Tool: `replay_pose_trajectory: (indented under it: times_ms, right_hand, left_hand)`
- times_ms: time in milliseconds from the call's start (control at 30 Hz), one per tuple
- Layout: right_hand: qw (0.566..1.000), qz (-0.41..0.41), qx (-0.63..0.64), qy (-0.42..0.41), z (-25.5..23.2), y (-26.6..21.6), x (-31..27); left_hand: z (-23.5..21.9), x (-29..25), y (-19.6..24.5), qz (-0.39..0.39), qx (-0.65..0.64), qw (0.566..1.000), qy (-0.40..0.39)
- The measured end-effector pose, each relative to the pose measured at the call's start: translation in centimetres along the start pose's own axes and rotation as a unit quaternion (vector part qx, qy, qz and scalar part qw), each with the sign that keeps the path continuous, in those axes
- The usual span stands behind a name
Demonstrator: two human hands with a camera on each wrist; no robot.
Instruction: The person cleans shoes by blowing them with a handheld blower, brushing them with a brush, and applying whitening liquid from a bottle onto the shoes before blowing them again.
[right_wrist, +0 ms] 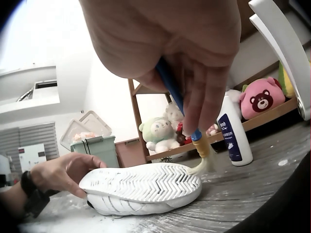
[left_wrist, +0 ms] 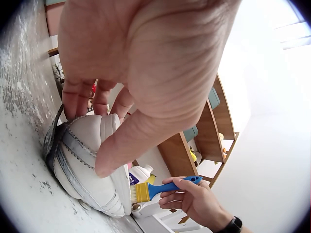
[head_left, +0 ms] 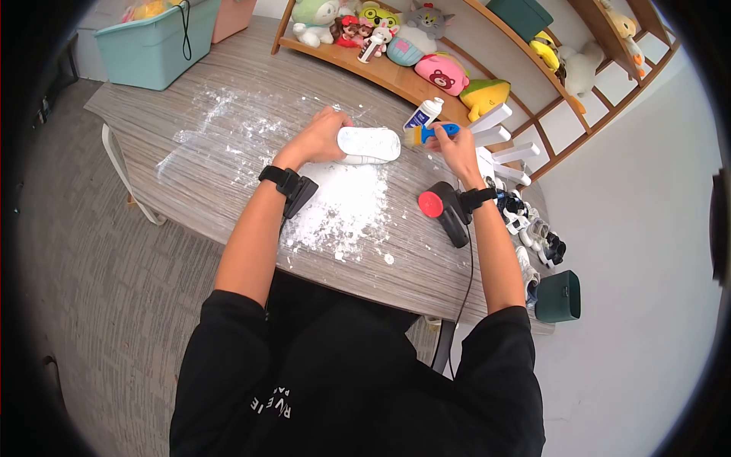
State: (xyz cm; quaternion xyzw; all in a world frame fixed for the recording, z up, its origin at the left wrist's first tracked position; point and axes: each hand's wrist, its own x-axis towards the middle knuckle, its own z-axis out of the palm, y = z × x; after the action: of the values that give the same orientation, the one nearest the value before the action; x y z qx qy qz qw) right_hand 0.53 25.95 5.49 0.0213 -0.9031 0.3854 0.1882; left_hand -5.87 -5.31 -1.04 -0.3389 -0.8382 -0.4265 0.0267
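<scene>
A white shoe (head_left: pixel 368 145) lies on its upper with the sole facing up, and the left hand (head_left: pixel 320 138) grips its heel end. In the left wrist view the thumb of the left hand (left_wrist: pixel 141 73) presses the shoe's side (left_wrist: pixel 82 160). The right hand (head_left: pixel 455 150) holds a brush (head_left: pixel 442 132) by its blue handle. In the right wrist view the brush's bristles (right_wrist: pixel 204 162) are at the toe end of the patterned sole (right_wrist: pixel 146 182); whether they touch it I cannot tell. White powder (head_left: pixel 343 209) covers the table around and below the shoe.
A white bottle (head_left: pixel 424 113) with a blue label stands behind the brush. A black and red device (head_left: pixel 449 212) lies near the right forearm. Plush toys fill the wooden shelf (head_left: pixel 396 72) at the back; a teal bin (head_left: pixel 156 49) stands back left, several shoes (head_left: pixel 533 228) at the right.
</scene>
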Motion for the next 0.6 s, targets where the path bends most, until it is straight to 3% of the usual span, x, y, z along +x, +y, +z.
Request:
replay_pose_trajectory:
  times_ms: [33,167,367,433,600]
  right_hand:
    - [0.995,-0.036,-0.098,0.008,-0.1,0.0,0.0]
    - [0.994,-0.044,-0.095,-0.014,1.1,-2.1,-1.0]
    - [0.999,-0.030,0.011,-0.022,2.4,-6.7,-2.0]
    - [0.992,-0.036,0.112,-0.055,2.6,-8.2,-2.1]
    - [0.976,-0.020,0.199,-0.084,2.7,-8.6,-1.9]
  left_hand:
    - [0.0,0.0,0.1,-0.002,0.001,1.000,-0.001]
    - [0.0,0.0,0.1,-0.003,0.003,1.000,-0.003]
    - [0.3,0.0,-0.1,0.001,0.000,1.000,0.008]
    - [0.2,0.0,-0.1,0.003,-0.005,1.000,0.006]
    - [0.1,-0.1,-0.1,0.014,0.001,1.000,0.012]
